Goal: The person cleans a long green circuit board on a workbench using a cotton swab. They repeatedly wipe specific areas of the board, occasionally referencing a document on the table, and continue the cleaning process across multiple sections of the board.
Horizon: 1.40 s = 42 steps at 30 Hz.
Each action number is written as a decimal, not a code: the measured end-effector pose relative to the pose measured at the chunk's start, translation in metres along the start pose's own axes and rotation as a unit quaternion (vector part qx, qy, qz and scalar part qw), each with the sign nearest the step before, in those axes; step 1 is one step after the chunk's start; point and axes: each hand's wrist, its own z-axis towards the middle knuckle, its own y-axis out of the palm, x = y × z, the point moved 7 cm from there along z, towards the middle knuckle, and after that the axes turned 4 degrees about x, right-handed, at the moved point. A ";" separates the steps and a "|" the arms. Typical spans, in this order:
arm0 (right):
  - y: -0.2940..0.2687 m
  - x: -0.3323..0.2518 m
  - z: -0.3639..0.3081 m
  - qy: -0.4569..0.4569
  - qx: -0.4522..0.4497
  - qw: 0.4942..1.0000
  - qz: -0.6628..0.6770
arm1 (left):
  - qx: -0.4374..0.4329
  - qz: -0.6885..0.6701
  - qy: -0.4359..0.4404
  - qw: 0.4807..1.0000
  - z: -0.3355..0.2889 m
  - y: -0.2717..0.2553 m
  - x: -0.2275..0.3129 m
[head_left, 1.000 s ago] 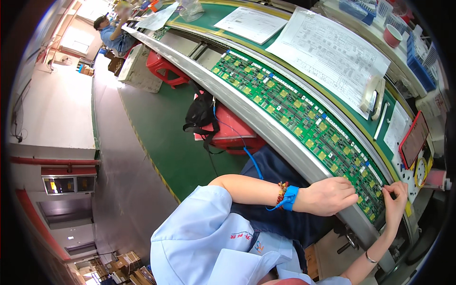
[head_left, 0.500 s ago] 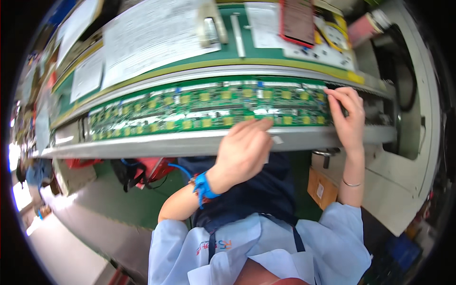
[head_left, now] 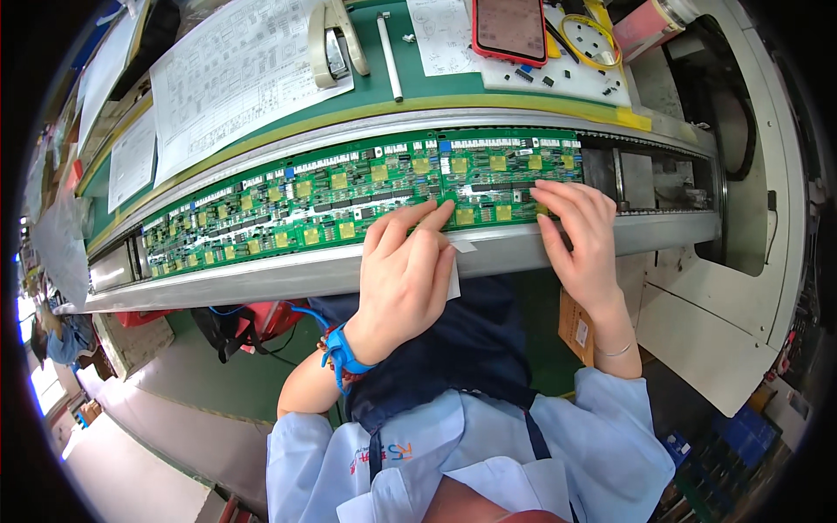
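A row of green circuit boards (head_left: 375, 186) with yellow square parts lies in a long metal rail in front of me. My left hand (head_left: 405, 270) is over the rail's near edge, its fingers stretched with the tips at the boards' near side. Beside that hand a small white slip (head_left: 465, 247) shows, partly hidden by the fingers. My right hand (head_left: 580, 240) is at the rightmost board (head_left: 514, 166), thumb and fingers apart, fingertips at its near right part. Neither hand visibly holds anything.
Beyond the rail, a green work surface (head_left: 440, 91) bears printed sheets (head_left: 235, 87), a stapler (head_left: 336, 48), a white pen-like stick (head_left: 390, 57) and a red-cased phone (head_left: 510, 30). Small black parts lie on a white foam pad (head_left: 567, 83). A pale machine housing (head_left: 741, 305) stands at right.
My right hand has come down from the rightmost board's far right corner to its near part, fingers opening from a pinch. My left hand stays at the near edge. The whole view has shifted slightly.
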 end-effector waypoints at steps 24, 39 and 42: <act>0.045 -0.069 0.007 0.052 -0.055 0.911 0.406 | 0.148 -0.119 0.058 0.980 -0.021 -0.045 0.007; 0.070 -0.091 0.015 0.030 -0.080 0.901 0.425 | 0.141 -0.075 0.007 0.987 -0.048 -0.069 -0.024; 0.073 -0.092 0.015 0.046 -0.083 0.903 0.419 | 0.155 -0.009 0.027 0.988 -0.055 -0.087 -0.035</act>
